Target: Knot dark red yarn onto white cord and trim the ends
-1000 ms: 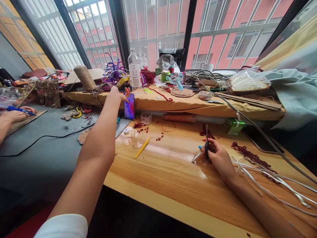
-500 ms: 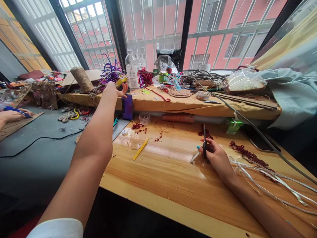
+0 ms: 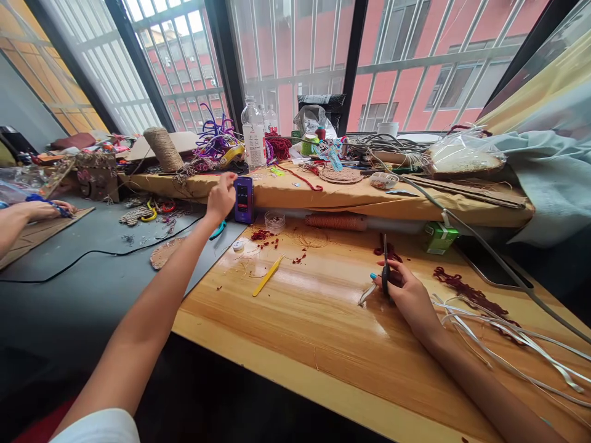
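My left hand (image 3: 221,195) is raised by the shelf edge, just left of an upright purple phone (image 3: 244,200) with a lit screen. Its fingers are curled in a pinch, and I cannot make out anything between them. On the right of the wooden table, my right hand (image 3: 409,295) grips black-handled scissors (image 3: 386,274), blades pointing away from me. A short pale ribbon piece (image 3: 366,295) reaches from beneath its fingers to the tabletop. Dark red yarn (image 3: 391,251) lies just beyond the scissors.
Yellow tweezers (image 3: 268,277), a small clear dish (image 3: 275,221) and red scraps lie mid-table. White ribbons (image 3: 517,338) and dark red cord (image 3: 475,295) lie at right. A cable (image 3: 494,267) crosses there. A bottle (image 3: 253,138) stands on the cluttered shelf. Another person's hand (image 3: 46,210) works at far left.
My left hand has come down and back from above the phone, its fingers now curled in, and the phone's screen shows. My right hand keeps the scissors in nearly the same place.
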{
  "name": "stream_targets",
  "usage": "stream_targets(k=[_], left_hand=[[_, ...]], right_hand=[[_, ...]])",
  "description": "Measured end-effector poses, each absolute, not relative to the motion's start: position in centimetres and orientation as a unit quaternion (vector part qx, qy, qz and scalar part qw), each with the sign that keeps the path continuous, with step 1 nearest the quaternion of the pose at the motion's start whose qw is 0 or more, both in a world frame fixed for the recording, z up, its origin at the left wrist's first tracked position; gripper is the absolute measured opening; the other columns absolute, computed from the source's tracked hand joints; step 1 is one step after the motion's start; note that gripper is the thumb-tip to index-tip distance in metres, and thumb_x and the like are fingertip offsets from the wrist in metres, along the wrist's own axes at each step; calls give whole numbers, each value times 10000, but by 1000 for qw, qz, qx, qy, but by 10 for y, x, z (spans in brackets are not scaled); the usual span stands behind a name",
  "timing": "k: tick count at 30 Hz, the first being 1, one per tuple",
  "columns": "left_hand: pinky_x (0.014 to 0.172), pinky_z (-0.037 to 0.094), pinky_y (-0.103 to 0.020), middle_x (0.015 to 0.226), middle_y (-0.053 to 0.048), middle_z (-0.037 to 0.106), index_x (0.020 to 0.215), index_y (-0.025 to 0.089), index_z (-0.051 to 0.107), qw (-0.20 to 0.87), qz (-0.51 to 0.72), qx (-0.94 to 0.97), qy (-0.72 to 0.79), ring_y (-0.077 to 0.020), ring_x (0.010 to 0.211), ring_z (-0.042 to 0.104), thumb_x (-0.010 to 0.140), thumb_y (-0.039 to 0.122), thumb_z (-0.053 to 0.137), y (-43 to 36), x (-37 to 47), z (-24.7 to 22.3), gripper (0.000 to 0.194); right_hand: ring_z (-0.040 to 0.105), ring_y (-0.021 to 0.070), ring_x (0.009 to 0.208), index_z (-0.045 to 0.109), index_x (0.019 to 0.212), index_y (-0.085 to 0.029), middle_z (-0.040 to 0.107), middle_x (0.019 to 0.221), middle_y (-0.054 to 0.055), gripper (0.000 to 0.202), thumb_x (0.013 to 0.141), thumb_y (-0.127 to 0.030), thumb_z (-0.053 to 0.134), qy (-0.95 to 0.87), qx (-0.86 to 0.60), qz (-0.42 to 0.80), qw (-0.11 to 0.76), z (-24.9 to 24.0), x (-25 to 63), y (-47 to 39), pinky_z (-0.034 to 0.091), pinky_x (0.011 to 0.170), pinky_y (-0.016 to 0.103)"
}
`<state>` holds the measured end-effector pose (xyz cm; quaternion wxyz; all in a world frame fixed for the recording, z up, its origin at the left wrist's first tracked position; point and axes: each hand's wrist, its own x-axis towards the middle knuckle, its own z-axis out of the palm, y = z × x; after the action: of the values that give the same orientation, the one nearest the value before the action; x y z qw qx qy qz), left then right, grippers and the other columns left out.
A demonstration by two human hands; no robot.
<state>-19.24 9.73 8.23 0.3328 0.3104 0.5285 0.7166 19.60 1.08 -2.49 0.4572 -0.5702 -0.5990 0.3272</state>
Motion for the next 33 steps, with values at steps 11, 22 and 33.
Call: stream_targets(k=[11,22,33], left_hand=[[916,363,-287,1077,-39,596,1111,244,445,3,594,497,632,-185,1072,513,697,-17,421,106,-174,58,490],[773,414,-355,1056,-113,594,1055,197,525,231,197,833,462,-245,957,553,779,497,444,-9,16,25,416],[632,406,-258,759,-55,648,814,202,570,343,327,731,492,-146,689,583,760,371,478,-10,25,-10,200]], right_hand=[[593,201,742,544,975,-187,622,757,48,461,613,-463,623,-595,-568,331,463,-20,194,8,459,636,305],[516,125,653,498,1000,-210,538,731,-7,504,581,-430,672,-550,-483,416,539,-4,186,-5,420,569,231],[512,124,623,483,1017,-200,570,722,1,504,616,-455,649,-597,-458,465,466,-6,180,-9,427,579,241]])
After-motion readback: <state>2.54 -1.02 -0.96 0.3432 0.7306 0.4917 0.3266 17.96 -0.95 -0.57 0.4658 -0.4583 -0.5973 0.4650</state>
